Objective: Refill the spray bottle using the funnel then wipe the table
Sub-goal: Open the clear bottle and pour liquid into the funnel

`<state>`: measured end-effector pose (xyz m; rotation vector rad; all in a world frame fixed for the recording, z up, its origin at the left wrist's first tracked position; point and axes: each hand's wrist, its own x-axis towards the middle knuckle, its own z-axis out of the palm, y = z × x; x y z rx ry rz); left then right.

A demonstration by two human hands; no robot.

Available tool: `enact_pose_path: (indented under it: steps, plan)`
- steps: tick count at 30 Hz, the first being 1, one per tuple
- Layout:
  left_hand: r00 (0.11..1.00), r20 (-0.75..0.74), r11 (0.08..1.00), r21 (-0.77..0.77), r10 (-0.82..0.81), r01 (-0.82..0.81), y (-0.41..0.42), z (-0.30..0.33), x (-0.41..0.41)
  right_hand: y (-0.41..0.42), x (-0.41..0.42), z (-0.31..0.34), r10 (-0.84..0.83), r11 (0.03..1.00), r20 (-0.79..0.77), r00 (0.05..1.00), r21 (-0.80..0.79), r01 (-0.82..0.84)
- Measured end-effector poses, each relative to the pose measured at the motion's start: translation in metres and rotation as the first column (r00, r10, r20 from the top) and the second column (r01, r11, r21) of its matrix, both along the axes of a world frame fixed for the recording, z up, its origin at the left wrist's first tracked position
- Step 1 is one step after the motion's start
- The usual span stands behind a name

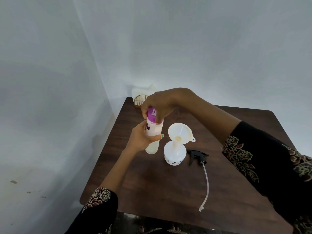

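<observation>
My left hand [141,138] grips a white refill bottle [152,141] around its middle and holds it upright above the table's left part. The fingers of my right hand [159,103] curl over that bottle's purple cap [151,115] from above. To the right stands the white spray bottle [174,154] on the dark wooden table [152,183], with a white funnel [180,133] seated in its neck. The black spray head [196,156] lies beside it, its clear dip tube [207,183] trailing toward the table's front edge.
A gold wire holder [140,100] with something white behind it sits at the table's far left corner against the wall. Pale walls close in on the left and behind. Patterned black sleeves cover both forearms.
</observation>
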<state>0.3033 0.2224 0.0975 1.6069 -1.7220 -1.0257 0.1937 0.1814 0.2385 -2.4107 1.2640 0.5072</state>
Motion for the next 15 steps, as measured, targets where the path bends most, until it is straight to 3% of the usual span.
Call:
enact_pose_path:
  steps: [2,7,12,15]
  plan:
    - [1.0,0.0,1.0,0.002,0.015,-0.015,0.0,0.0,0.0,0.003,0.0,0.0,0.02,1.0,0.004,1.0,-0.024,-0.019]
    - [1.0,0.003,1.0,0.018,0.01,-0.01,-0.001,0.0,-0.002,0.007,0.0,-0.013,-0.193,0.972,0.002,0.981,-0.132,0.192]
    - [1.0,-0.006,0.999,0.034,0.004,-0.004,-0.001,-0.001,-0.003,0.005,-0.003,-0.007,0.042,0.983,0.038,0.998,-0.18,-0.035]
    - [0.999,-0.032,0.999,0.037,0.001,0.0,0.001,-0.002,-0.003,0.004,-0.009,0.003,0.079,0.982,0.189,0.979,-0.183,-0.044]
